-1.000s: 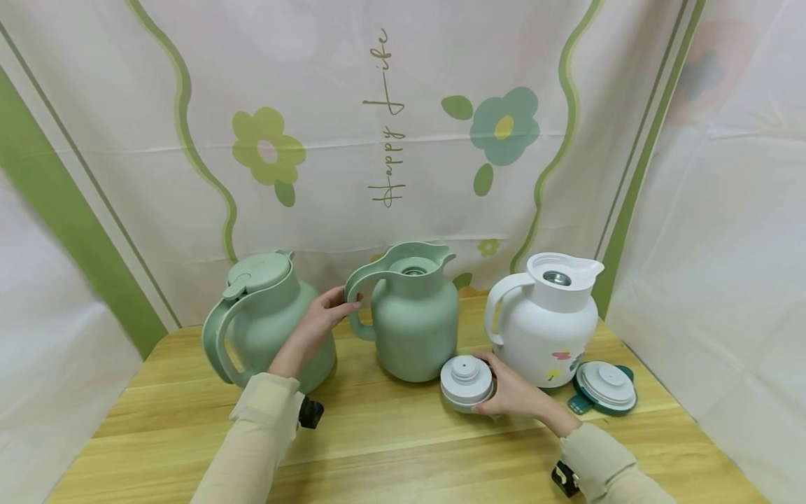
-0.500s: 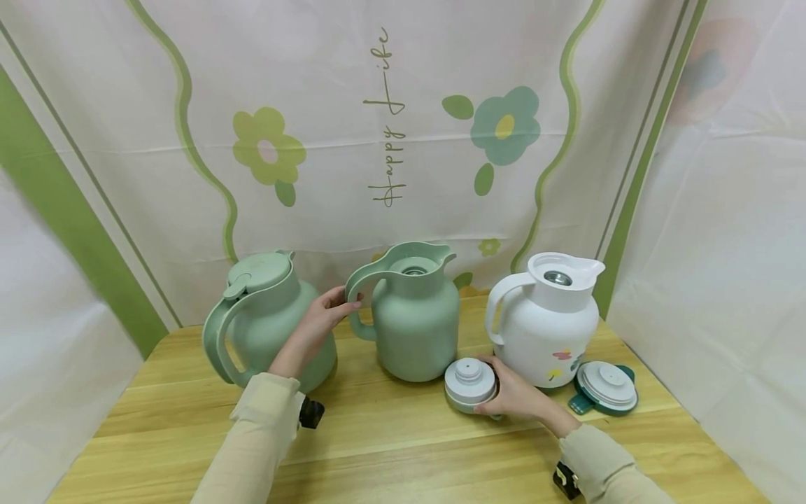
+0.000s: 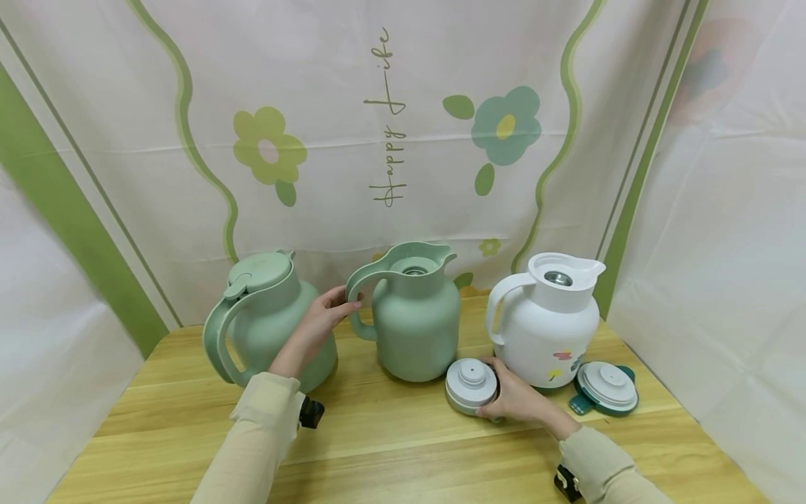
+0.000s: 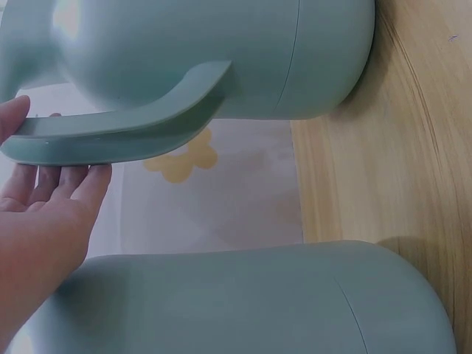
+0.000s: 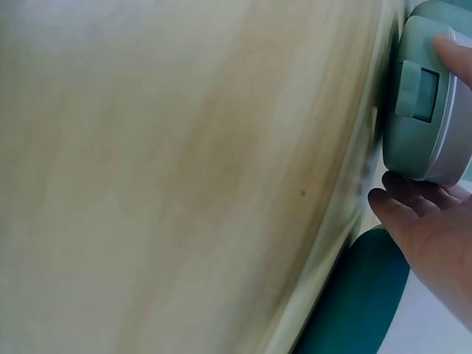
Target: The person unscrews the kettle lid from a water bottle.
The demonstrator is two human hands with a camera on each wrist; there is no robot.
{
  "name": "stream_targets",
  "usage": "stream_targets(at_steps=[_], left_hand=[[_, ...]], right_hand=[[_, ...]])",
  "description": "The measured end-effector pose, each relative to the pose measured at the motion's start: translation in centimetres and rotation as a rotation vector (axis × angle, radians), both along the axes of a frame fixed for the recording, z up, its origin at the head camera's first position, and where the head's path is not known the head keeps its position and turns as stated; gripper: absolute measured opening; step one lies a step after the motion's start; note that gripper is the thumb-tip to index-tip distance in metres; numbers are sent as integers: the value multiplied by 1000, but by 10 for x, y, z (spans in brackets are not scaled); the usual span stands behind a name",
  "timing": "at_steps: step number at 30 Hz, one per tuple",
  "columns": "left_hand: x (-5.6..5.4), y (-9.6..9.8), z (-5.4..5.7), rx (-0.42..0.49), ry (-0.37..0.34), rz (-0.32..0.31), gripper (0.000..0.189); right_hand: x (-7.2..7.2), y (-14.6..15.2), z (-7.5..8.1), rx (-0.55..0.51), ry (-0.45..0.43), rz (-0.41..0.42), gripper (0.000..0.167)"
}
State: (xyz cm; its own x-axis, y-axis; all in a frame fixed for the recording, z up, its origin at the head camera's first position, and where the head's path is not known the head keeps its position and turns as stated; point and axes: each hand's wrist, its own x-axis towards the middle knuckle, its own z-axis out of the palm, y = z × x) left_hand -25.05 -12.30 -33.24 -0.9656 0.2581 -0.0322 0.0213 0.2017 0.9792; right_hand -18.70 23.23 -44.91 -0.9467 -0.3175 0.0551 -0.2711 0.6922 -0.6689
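My left hand [image 3: 317,323] pinches the handle [image 4: 155,122] of the middle green vacuum jug [image 3: 415,325], thumb on one side and fingers on the other. This jug stands upright and lidless, its mouth uncovered. In front of it, low by the tabletop, my right hand [image 3: 519,397] grips a round jug lid [image 3: 469,388] from the right side, underside up with a pale stepped stopper. The right wrist view shows the lid's green shell [image 5: 417,140] and a push tab on it, the thumb on one side and fingers on the other.
Left of my left hand stands another green vacuum jug [image 3: 261,269] with its lid on. A white vacuum jug [image 3: 544,329], lidless, stands close behind my right hand. Its dark green lid [image 3: 607,386] lies upside down at the right. A patterned curtain [image 3: 340,154] hangs behind the wooden table [image 3: 390,455].
My right hand and the lid have shifted slightly to the right, and the lid's tilt has altered a little. The left hand and the jugs have stayed put.
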Motion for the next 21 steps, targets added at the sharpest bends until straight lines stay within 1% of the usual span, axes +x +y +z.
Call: stream_targets(at_steps=[4, 9, 14, 21], left_hand=[[1, 0, 1, 0, 4, -4, 45], [1, 1, 2, -8, 8, 2, 44], [2, 1, 3, -19, 9, 13, 44], [3, 0, 4, -27, 23, 3, 51]], right_hand=[[0, 0, -2, -4, 1, 7, 97], [1, -1, -2, -26, -33, 19, 99], [2, -1, 0, -31, -66, 17, 102], [3, -2, 7, -25, -75, 38, 105]])
